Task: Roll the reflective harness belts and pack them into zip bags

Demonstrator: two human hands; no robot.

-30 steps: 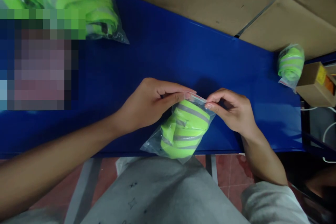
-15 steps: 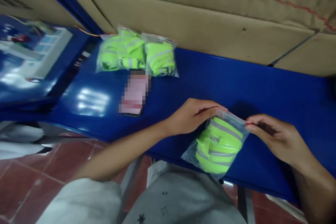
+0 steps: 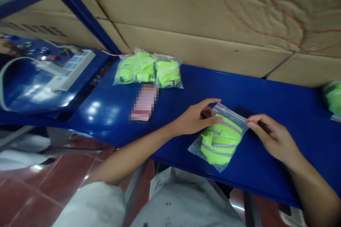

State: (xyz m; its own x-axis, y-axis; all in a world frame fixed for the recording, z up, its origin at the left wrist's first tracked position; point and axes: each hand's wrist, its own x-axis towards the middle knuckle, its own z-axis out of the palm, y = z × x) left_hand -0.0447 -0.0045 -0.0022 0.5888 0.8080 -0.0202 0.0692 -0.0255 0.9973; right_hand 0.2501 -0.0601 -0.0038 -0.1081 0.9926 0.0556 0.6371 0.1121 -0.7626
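Observation:
A clear zip bag (image 3: pixel 195 148) holds a folded neon yellow-green fabric item with grey reflective stripes (image 3: pixel 221 141), perhaps a safety vest. It is tilted above the near edge of the blue table. My right hand (image 3: pixel 274 138) pinches the right end of the red-lined seal between thumb and index finger. At the left end, my left hand (image 3: pixel 193 117) has thumb and index finger spread apart. Its thumb lies over the bag's front, while the index finger is beside the top corner. Its other fingers are partly hidden.
Similar filled bags (image 3: pixel 144 69) lie against the cardboard (image 3: pixel 186 46) at the back. Another bag (image 3: pixel 334 99) is at the far right. A phone (image 3: pixel 144 103), its screen blurred, lies on the table (image 3: pixel 226 81). A white power strip (image 3: pixel 73 70) sits on the left table.
My left hand has let go of the seal's left end, its thumb and index finger parting. My right hand still pinches the other end. The view has shifted, bringing the far-right bag into sight.

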